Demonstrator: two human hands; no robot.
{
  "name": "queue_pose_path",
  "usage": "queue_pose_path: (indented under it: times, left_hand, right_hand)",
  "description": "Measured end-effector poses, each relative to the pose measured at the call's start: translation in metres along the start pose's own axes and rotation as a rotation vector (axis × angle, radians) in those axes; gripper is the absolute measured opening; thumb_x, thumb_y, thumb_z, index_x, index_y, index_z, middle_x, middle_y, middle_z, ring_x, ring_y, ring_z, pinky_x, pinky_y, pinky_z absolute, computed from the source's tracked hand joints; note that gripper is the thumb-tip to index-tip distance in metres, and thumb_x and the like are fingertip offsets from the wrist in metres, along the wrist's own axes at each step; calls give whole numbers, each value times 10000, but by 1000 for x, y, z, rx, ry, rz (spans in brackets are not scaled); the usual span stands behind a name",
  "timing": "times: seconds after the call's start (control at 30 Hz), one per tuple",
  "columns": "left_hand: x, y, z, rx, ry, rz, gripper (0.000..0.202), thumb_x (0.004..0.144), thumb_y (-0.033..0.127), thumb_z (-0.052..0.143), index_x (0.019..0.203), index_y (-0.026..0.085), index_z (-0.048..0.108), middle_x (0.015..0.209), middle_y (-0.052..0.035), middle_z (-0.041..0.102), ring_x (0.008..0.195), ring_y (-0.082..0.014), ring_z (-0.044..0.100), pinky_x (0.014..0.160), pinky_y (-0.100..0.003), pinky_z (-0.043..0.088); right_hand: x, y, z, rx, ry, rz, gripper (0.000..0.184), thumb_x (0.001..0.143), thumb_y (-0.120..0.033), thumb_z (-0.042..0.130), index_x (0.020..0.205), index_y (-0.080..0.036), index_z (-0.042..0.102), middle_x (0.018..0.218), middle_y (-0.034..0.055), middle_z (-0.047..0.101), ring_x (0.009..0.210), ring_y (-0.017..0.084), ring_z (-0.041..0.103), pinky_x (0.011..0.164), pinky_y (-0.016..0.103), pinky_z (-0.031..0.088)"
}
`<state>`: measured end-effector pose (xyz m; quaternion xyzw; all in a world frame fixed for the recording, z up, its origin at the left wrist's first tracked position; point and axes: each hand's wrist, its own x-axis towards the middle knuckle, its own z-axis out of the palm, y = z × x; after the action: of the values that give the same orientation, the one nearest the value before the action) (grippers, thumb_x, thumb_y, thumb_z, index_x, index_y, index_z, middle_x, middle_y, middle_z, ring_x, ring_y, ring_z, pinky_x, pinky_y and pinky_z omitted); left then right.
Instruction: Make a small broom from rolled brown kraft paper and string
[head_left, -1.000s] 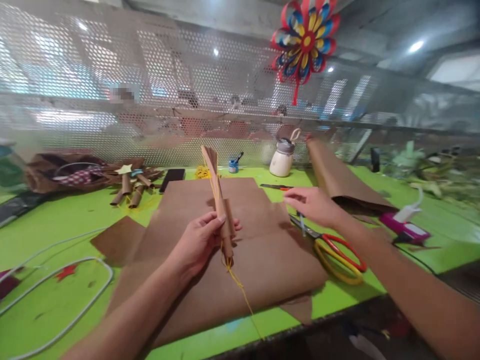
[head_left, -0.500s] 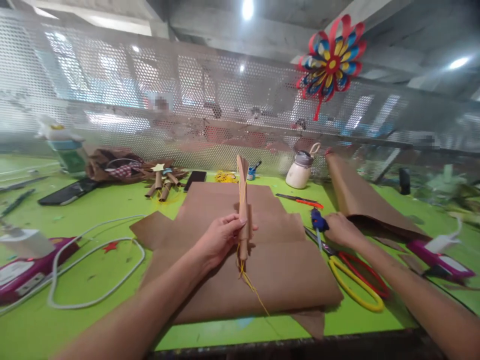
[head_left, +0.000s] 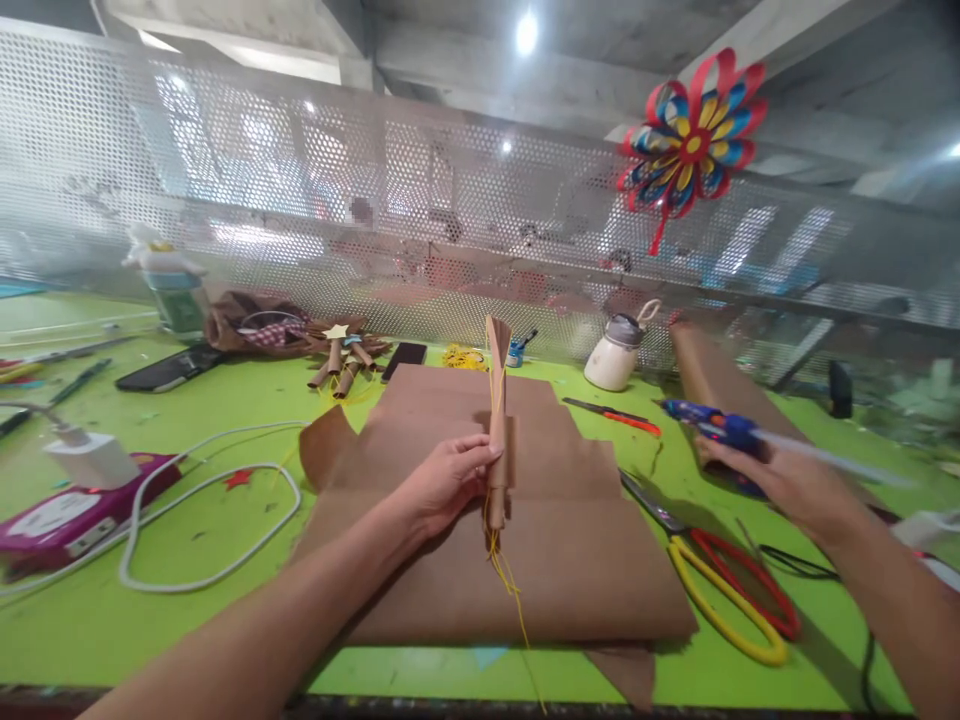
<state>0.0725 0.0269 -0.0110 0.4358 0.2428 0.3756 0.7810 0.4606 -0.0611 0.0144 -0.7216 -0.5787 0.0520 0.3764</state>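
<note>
My left hand (head_left: 457,480) pinches a rolled brown paper tube (head_left: 498,430), held upright over folded brown paper (head_left: 420,570). Yellow string (head_left: 510,585) runs along the tube and trails from its lower end. At the right, my right hand (head_left: 799,485) is wrapped round a blue glue gun (head_left: 724,428), raised off the table with its nozzle pointing left. A pale glue stick (head_left: 832,458) sticks out of the gun's back end. Below the gun lie scissors (head_left: 731,590) with one yellow and one red handle, touching or close to the paper's right edge.
An orange cutter knife (head_left: 619,415) lies behind the paper, near a white bottle (head_left: 613,355). Small paper rolls (head_left: 345,372) and a phone (head_left: 169,368) sit back left. A purple power strip (head_left: 82,525) with a white cable (head_left: 217,578) is at left. A perforated screen (head_left: 337,240) stands behind.
My right hand has picked up the glue gun from beside the scissors and moved it right and up, turning it sideways. My left hand still holds the paper tube; the view has shifted slightly.
</note>
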Motion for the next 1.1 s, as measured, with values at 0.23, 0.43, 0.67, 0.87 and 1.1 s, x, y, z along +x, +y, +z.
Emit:
queue_pose_path:
  times: [0.23, 0.43, 0.67, 0.87, 1.1]
  left_hand:
    - [-3, 5, 1, -9, -51, 8, 167, 739, 251, 690, 810, 105, 650, 704, -26, 593, 608, -94, 537, 648, -243, 463]
    - [-5, 5, 2, -38, -52, -1, 217, 712, 244, 719, 872, 104, 676, 797, -62, 643, 675, -110, 578, 714, -245, 476]
    - [-7, 7, 7, -57, -96, -21, 251, 751, 219, 683, 987, 132, 681, 894, -79, 675, 760, -136, 616, 775, -267, 483]
    - [-9, 9, 9, -80, -119, -39, 217, 765, 212, 668, 967, 132, 678, 893, -86, 673, 798, -154, 624, 788, -277, 478]
    - [-10, 9, 9, -59, -130, -37, 244, 785, 220, 647, 1014, 137, 671, 904, -93, 676, 791, -151, 622, 787, -269, 477]
  right_hand:
    - [-35, -98, 19, 837, -412, 0, 286, 783, -442, 627, 931, -209, 702, 905, 98, 704, 857, 255, 652, 702, 356, 543]
    - [-36, -127, 70, 1047, -572, -38, 245, 840, -358, 592, 965, -173, 693, 936, 106, 683, 840, 233, 642, 729, 368, 536]
    - [-39, -123, 94, 1098, -600, 89, 251, 883, -352, 537, 996, -164, 660, 866, 85, 663, 755, 193, 619, 721, 371, 533]
    - [-38, -123, 93, 1121, -574, 133, 260, 866, -373, 557, 1004, -176, 655, 930, 100, 641, 797, 208, 612, 672, 343, 532]
    - [-40, -124, 94, 1106, -540, 120, 239, 857, -375, 564, 985, -194, 652, 900, 83, 634, 792, 210, 602, 666, 343, 539]
